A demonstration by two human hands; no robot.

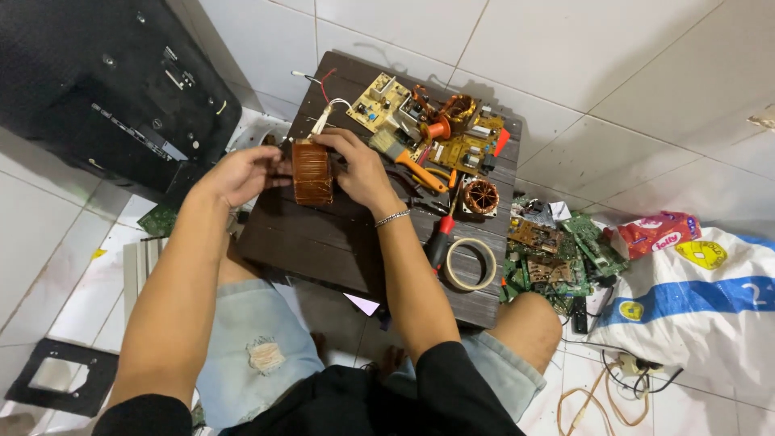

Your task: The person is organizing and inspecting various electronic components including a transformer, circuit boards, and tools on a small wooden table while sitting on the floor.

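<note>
Two hands clamp the copper coil (312, 173) over the desk (323, 242): your left hand (242, 173) and right hand (359, 165) grip its ends; keep it level.

Coil (312, 173) on board (323, 242) (tape roll (471, 264) to its right).

Bright even indoor light, soft shadows, sharp focus (edges bend slightly).

Copper-brown coil (312, 173); dark brown board (323, 242); orange-handled brush (408, 161).
</note>
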